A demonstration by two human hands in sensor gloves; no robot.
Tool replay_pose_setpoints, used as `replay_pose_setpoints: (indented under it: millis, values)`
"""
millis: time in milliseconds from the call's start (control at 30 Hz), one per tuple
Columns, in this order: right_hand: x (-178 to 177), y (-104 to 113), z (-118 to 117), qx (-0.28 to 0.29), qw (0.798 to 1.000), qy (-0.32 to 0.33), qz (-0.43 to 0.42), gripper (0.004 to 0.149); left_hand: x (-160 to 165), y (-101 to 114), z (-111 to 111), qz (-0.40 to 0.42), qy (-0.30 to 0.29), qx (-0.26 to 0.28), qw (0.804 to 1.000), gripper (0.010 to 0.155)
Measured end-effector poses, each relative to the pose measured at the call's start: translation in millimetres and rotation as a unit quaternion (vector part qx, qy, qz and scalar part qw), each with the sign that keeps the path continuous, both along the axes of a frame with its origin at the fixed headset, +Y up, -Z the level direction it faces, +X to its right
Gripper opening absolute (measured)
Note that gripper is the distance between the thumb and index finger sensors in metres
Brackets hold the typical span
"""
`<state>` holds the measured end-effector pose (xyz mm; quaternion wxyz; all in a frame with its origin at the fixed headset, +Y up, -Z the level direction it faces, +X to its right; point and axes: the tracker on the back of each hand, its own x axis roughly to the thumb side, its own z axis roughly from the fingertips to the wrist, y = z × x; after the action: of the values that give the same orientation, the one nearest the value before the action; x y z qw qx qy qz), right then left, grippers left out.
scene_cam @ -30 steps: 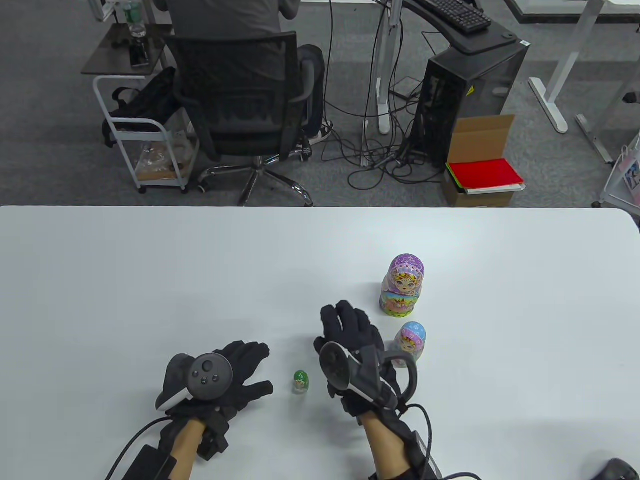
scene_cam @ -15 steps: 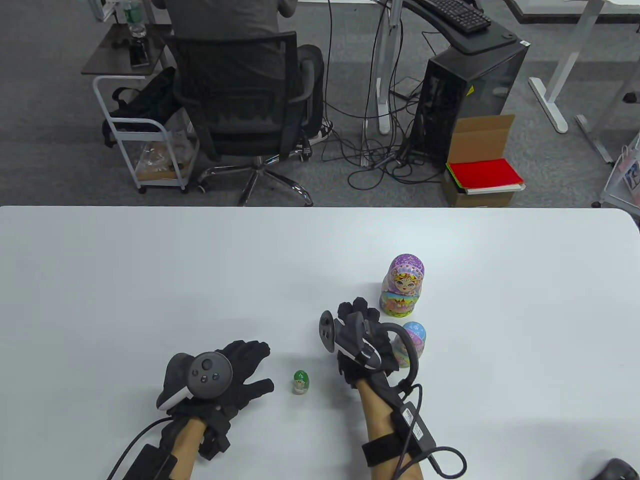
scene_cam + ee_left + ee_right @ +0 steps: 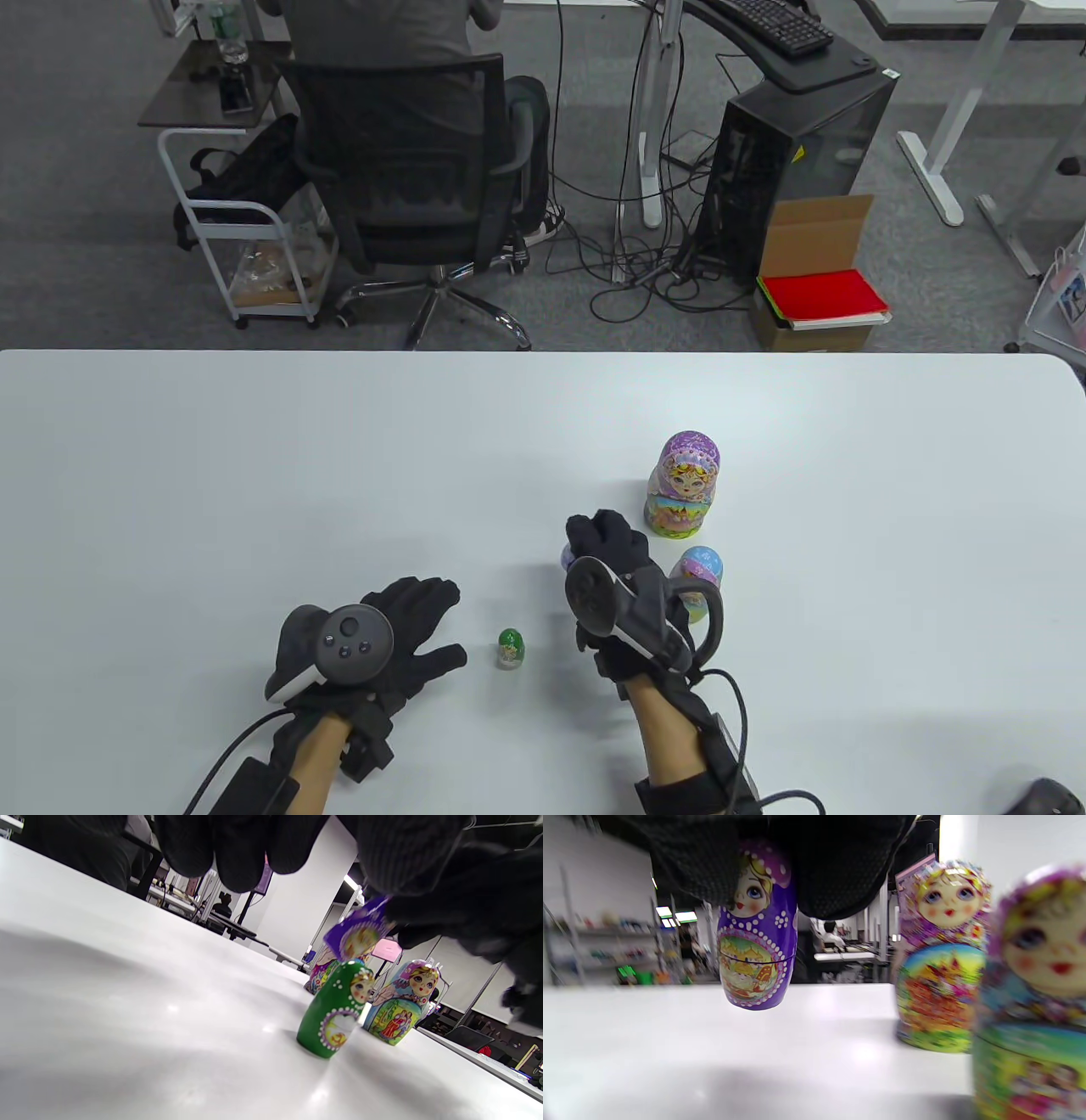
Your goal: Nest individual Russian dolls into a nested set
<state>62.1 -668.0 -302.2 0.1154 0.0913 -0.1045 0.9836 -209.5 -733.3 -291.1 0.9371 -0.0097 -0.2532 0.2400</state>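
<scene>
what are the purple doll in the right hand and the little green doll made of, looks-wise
Purple doll, held by the right hand: probably painted, lacquered wood, judging by bright highlights on its body and a thin seam round the belly; plastic can't be ruled out.
Green doll: same glossy painted look, no seam visible, perhaps solid.

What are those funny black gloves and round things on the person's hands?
Both the left hand and the right hand wear black knit sensor gloves. A dark grey and white tracker with round buttons and a ring is strapped to the back of each. Black cables run down the bare forearms to black wrist straps.
</scene>
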Motion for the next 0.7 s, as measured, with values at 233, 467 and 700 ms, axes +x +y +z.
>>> replay_pose_setpoints:
  millis: [233, 467, 700]
  values:
    - [-17.4, -19.6, 27.3, -0.067, 0.980, 0.092, -0.162, 0.054, 9.8, 11.9, 13.2, 0.031, -0.003, 0.058, 0.998, 0.090]
    - [-19.1, -30.4, 29.4, -0.127, 0.934, 0.132, -0.308, 0.054, 19.0, 18.9, 20.4, 0.019, 0.002, 0.104, 0.994, 0.089]
    - [-17.8, -50.4, 19.5, -0.212, 0.890, 0.201, -0.351, 0.061, 13.6, 22.0, 16.4, 0.062, -0.050, 0.051, 0.996, 0.079]
